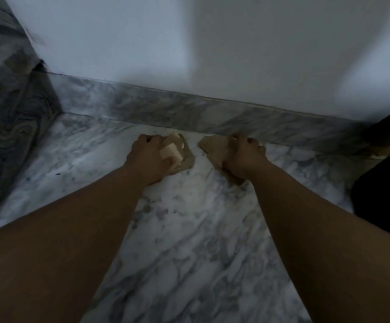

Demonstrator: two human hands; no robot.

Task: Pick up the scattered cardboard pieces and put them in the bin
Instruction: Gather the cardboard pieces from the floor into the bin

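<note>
Both my arms reach forward over a marble floor near the wall. My left hand (145,157) grips a bunch of torn cardboard pieces (174,151); pale scraps stick out between thumb and fingers, and a darker piece (187,159) lies under them, down at the floor. My right hand (243,157) curls round another brown cardboard piece (215,144), whose pointed end juts out to the left. The two hands are a short gap apart. No bin is in view.
A marble skirting (189,110) runs along the white wall (142,43) just beyond the hands. A marble-faced corner (9,108) rises at the left. A dark shape (385,183) fills the right edge, with a pale scrap (380,149) at its top.
</note>
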